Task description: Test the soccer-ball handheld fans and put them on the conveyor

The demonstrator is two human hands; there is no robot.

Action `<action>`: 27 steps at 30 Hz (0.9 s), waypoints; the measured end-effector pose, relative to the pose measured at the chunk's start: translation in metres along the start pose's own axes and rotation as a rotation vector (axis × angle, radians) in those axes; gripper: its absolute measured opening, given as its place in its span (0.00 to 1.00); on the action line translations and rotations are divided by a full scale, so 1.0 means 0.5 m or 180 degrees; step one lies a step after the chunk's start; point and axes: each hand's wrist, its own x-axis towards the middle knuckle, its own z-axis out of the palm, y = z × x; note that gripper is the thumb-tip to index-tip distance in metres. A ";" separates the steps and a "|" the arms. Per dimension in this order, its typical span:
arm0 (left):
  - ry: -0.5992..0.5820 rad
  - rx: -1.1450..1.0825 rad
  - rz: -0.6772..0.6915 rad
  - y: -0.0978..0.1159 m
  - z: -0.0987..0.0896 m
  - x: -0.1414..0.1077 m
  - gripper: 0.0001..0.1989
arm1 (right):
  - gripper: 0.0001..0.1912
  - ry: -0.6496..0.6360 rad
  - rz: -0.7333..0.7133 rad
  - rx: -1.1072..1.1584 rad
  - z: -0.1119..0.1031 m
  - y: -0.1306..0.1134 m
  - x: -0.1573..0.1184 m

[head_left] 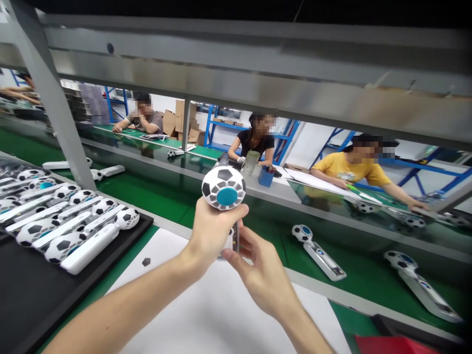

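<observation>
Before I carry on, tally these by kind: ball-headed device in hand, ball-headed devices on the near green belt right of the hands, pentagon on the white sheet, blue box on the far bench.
Held ball-headed device: 1
Belt devices, right of the hands: 2
Dark pentagon: 1
Blue box: 1
Total: 5

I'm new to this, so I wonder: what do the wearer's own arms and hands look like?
They're human and bare. The left hand and right hand show no glove or ring; the left forearm and right forearm show no sleeve or watch.
</observation>
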 end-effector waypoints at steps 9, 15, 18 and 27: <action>-0.0228 -0.0445 -0.0637 0.011 -0.014 0.025 0.09 | 0.19 -0.0452 0.0208 0.0541 -0.020 -0.004 0.003; -0.0227 -0.0402 -0.0703 0.009 -0.015 0.025 0.10 | 0.17 -0.0270 0.0310 0.0514 -0.014 0.003 0.002; -0.0266 -0.0205 -0.0786 0.003 -0.017 0.032 0.11 | 0.16 -0.0368 0.0315 0.0619 -0.014 0.011 0.006; -0.0686 0.0879 -0.0643 -0.084 -0.041 0.095 0.21 | 0.25 -0.0119 0.0994 0.0897 -0.037 0.072 0.036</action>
